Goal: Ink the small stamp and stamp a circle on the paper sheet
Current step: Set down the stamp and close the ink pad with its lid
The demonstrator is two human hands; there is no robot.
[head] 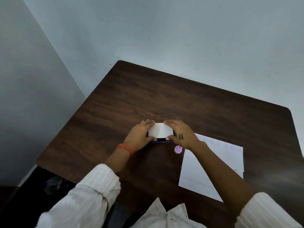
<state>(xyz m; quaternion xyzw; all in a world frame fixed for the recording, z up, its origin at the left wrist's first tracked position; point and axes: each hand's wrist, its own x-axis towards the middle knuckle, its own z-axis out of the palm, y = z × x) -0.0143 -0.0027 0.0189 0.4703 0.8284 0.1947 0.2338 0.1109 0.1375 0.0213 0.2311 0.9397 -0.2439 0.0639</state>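
A flat ink pad case [160, 131] with a white lid and a purple lower edge lies on the dark wooden table [148, 99]. My left hand [139, 134] grips its left end and my right hand [181, 133] grips its right end, thumbs on the near edge. The lid looks slightly raised, with a dark gap along the front. A small purple stamp [178, 149] stands on the table just near of the case, under my right wrist. The white paper sheet [228, 158] lies to the right, partly hidden by my right forearm, with a row of faint circles along its far edge.
The table sits in a corner of grey walls [148, 30]. Its left edge drops to a dark floor with a blurred object [52, 185]. Bare tabletop extends behind the ink pad case.
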